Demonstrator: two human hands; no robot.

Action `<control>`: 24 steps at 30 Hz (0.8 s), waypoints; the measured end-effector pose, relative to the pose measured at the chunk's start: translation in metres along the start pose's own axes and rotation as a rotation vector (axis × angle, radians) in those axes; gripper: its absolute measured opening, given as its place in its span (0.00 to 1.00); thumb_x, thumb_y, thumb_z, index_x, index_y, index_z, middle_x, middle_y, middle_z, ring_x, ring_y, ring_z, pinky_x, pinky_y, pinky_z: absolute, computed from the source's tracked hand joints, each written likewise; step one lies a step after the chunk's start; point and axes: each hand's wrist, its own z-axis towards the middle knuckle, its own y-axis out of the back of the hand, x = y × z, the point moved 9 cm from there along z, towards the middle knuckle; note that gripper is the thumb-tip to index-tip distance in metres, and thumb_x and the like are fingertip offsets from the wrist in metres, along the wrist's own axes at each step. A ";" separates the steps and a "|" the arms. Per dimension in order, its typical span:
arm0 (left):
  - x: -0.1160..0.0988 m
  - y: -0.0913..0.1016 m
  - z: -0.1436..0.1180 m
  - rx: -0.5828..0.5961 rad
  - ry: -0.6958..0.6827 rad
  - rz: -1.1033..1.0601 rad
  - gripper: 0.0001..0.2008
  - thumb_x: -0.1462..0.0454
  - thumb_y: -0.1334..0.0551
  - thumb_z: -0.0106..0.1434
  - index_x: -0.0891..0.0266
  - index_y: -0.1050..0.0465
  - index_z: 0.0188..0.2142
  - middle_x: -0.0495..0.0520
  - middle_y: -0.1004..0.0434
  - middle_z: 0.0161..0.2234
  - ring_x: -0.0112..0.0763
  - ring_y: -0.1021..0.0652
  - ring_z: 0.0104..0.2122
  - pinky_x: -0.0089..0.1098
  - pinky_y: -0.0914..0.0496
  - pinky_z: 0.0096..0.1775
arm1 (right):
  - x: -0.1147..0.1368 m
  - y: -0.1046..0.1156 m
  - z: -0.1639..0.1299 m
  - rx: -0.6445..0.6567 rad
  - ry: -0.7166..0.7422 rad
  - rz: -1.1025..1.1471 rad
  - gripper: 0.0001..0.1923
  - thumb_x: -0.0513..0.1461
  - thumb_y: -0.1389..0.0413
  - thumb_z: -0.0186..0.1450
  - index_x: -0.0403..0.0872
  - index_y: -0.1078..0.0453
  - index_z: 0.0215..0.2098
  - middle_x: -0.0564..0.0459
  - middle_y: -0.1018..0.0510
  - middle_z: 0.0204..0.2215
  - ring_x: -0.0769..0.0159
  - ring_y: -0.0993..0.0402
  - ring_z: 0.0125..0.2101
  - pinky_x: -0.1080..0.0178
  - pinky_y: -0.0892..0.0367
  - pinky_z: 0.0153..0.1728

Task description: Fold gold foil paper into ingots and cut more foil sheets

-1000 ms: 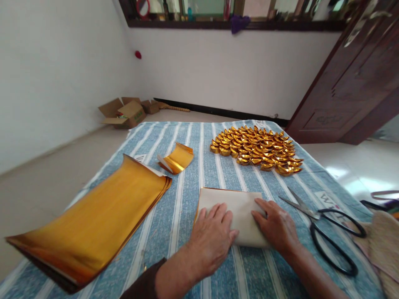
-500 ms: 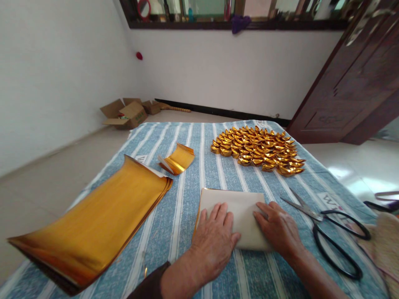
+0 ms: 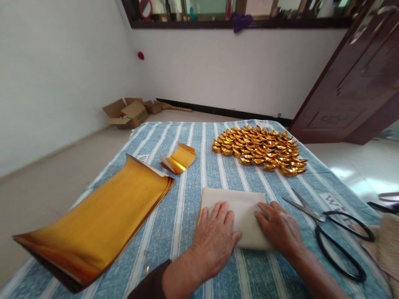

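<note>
A folded sheet of gold foil paper [image 3: 246,220], pale side up, lies before me with a thin gold edge at its left. My left hand [image 3: 215,236] rests flat on its left part, fingers spread. At the right edge, my right hand [image 3: 279,226] is closed on the paper, thumb and forefinger on top and the other fingers bent out of sight. Just right of that hand lie open scissors [image 3: 321,216] with black handles. To the left is a stack of long gold foil sheets [image 3: 102,216], curled at the ends.
Several folded gold paper ingots [image 3: 258,147] stand in rows at the back right. A small curled pile of gold foil pieces [image 3: 181,158] lies behind the long stack. A blue striped cloth [image 3: 187,199] covers the table. Beyond are cardboard boxes [image 3: 131,114] and a brown door [image 3: 346,83].
The view has shifted very slightly. Both hands keep their places on the folded paper, and nothing else has visibly moved.
</note>
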 end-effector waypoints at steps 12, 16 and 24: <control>0.001 0.002 0.001 -0.035 -0.023 0.012 0.20 0.55 0.42 0.66 0.63 0.33 0.53 0.68 0.41 0.62 0.54 0.39 0.62 0.59 0.44 0.57 | 0.001 0.002 0.001 0.035 -0.011 0.018 0.13 0.43 0.53 0.69 0.52 0.26 0.40 0.53 0.28 0.34 0.64 0.29 0.30 0.64 0.45 0.28; 0.002 0.001 0.003 -0.066 -0.041 0.035 0.19 0.56 0.43 0.66 0.62 0.33 0.53 0.68 0.40 0.62 0.54 0.39 0.61 0.59 0.44 0.56 | 0.003 0.004 0.001 0.039 -0.012 0.017 0.13 0.42 0.53 0.69 0.53 0.26 0.42 0.53 0.28 0.34 0.66 0.29 0.31 0.65 0.45 0.28; 0.003 -0.001 0.004 -0.066 -0.034 0.093 0.21 0.56 0.42 0.66 0.62 0.34 0.55 0.66 0.41 0.63 0.52 0.39 0.62 0.57 0.44 0.56 | 0.005 0.004 0.001 0.068 -0.043 -0.054 0.16 0.44 0.55 0.70 0.54 0.29 0.49 0.51 0.28 0.38 0.66 0.28 0.29 0.65 0.46 0.25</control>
